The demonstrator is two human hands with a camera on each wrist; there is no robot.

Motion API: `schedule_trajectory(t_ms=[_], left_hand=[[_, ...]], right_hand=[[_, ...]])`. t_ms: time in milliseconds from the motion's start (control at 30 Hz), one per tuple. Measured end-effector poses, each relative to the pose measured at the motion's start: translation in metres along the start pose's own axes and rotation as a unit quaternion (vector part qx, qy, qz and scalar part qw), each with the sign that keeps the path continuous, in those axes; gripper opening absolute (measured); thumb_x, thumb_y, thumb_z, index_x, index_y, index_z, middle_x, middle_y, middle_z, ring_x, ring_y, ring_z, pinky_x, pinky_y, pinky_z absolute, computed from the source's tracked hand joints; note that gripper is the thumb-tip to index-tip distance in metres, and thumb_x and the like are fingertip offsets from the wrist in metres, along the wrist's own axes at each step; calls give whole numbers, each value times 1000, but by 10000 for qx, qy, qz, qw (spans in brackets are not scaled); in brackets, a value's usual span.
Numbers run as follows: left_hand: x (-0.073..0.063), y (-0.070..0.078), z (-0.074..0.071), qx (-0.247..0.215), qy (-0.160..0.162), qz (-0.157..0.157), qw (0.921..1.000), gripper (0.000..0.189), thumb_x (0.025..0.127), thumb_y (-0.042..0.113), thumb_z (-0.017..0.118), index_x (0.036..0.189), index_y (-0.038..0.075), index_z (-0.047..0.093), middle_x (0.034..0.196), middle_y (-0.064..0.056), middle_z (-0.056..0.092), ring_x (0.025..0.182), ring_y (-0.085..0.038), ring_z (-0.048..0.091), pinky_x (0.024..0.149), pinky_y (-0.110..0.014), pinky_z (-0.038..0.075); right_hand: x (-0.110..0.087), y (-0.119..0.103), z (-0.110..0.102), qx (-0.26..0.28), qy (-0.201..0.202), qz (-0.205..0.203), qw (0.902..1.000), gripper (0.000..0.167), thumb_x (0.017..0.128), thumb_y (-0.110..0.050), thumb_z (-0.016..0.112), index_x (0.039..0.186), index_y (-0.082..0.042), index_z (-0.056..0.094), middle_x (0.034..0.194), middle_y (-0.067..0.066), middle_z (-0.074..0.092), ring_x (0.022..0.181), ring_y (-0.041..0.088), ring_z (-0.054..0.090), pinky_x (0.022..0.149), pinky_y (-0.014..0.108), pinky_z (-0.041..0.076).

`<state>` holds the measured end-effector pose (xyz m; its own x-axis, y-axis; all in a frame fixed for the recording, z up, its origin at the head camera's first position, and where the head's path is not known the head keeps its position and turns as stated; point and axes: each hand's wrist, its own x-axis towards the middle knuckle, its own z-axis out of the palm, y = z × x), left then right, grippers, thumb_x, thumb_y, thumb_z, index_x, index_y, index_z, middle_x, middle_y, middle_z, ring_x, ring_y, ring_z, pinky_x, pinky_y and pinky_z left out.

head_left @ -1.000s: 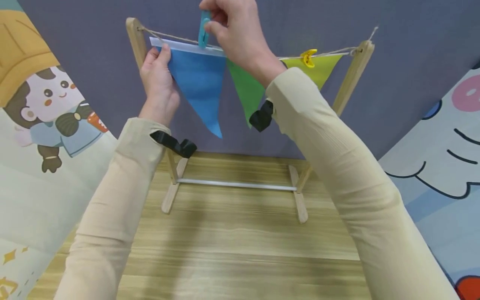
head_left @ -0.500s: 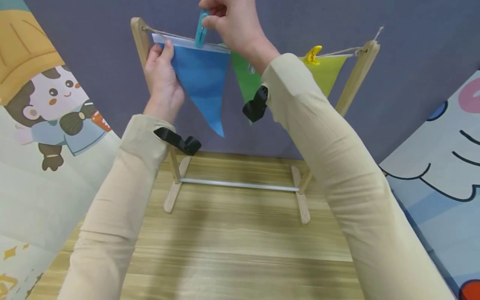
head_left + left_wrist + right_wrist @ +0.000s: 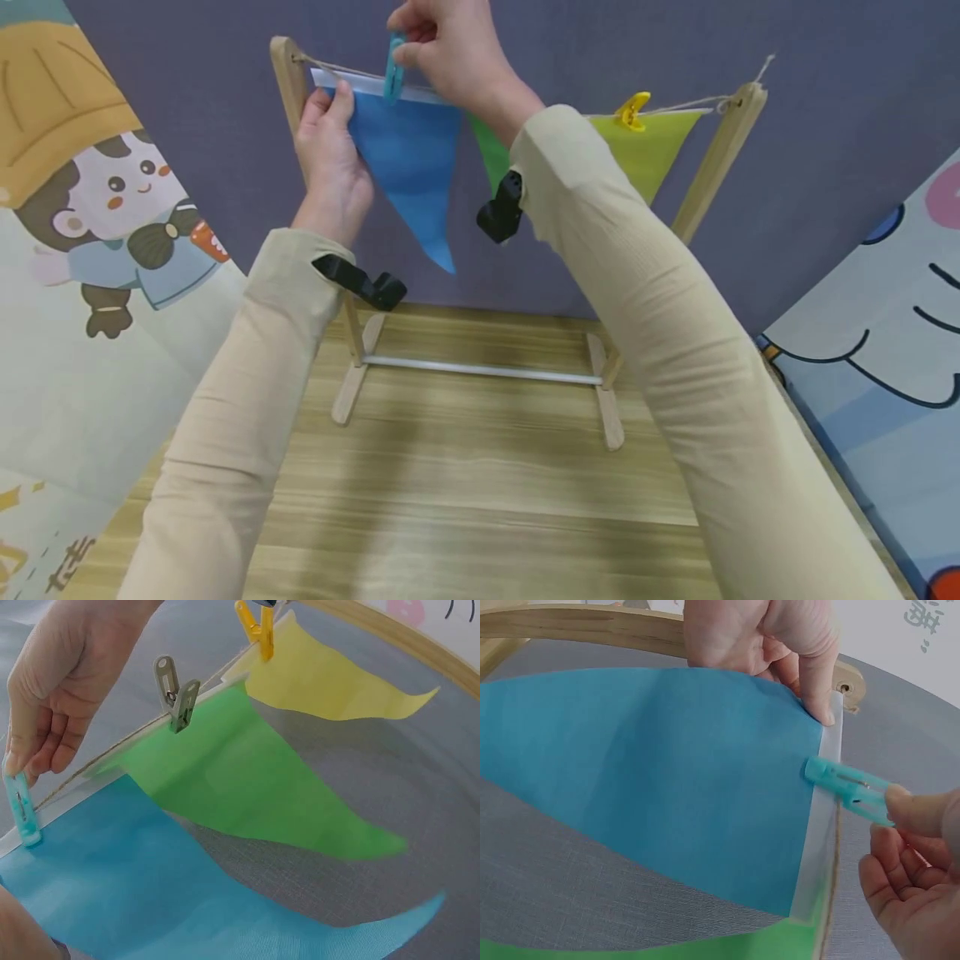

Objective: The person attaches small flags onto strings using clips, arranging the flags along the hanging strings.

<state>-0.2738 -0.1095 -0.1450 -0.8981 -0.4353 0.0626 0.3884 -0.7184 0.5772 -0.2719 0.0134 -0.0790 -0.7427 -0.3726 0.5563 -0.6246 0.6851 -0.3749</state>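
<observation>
A blue triangular pennant (image 3: 412, 158) with a white top band hangs at the string (image 3: 337, 68). My left hand (image 3: 332, 167) pinches its upper left corner between thumb and fingers. With thumb and fingers, my right hand (image 3: 465, 58) pinches the handle end of a teal clothespin (image 3: 393, 73). In the right wrist view, the clothespin's tip (image 3: 817, 771) lies across the white band and reaches onto the blue cloth. A green pennant (image 3: 225, 772) hangs beside it under a grey clip (image 3: 178, 697). Farther right is a yellow pennant (image 3: 652, 154) with a yellow clip (image 3: 633, 112).
The string runs between two wooden posts, the left post (image 3: 288, 83) and the right post (image 3: 723, 150). A white rod (image 3: 480, 369) joins their feet on the wood-grain surface (image 3: 465, 500). Behind stands a grey-blue panel (image 3: 540, 283); printed cartoon panels flank both sides.
My right hand has brought the teal clothespin leftward along the band, and its tip now reaches lower onto the blue cloth. The left hand keeps its pinch on the corner. The head view has shifted slightly.
</observation>
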Motion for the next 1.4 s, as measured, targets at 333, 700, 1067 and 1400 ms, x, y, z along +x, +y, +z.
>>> schedule_trajectory(t_ms=[333,700,1067,1400], left_hand=[[0,0,1,97,73,-82,9999,4,90,4,61,87,2,60,76,-1,57,70,-7,54,67,-17,44],[-2,-2,-4,148,41,-263,9995,4,91,4,59,88,3,61,79,-1,58,72,-7,55,70,-18,45],[-4,-7,-17,359,-258,-383,9983,2,89,1,61,89,0,62,83,-6,61,75,-13,59,73,-23,47],[-10,-13,-50,1390,-568,-183,9885,7,87,3,64,82,2,60,76,-2,53,69,-11,50,68,-22,43]], right_hand=[[-1,-1,3,390,-309,247,9985,32,98,-16,50,128,-8,55,109,0,51,92,4,40,84,12,37],[-5,1,5,676,-423,401,9960,38,96,-17,52,133,-8,52,116,6,56,93,7,43,84,14,38],[-9,5,3,-37,-358,270,9990,43,96,-20,52,138,-11,46,124,3,55,101,5,44,87,9,37],[-22,6,1,-243,-204,-163,9994,40,95,-20,55,133,-8,51,119,5,55,102,9,47,86,9,37]])
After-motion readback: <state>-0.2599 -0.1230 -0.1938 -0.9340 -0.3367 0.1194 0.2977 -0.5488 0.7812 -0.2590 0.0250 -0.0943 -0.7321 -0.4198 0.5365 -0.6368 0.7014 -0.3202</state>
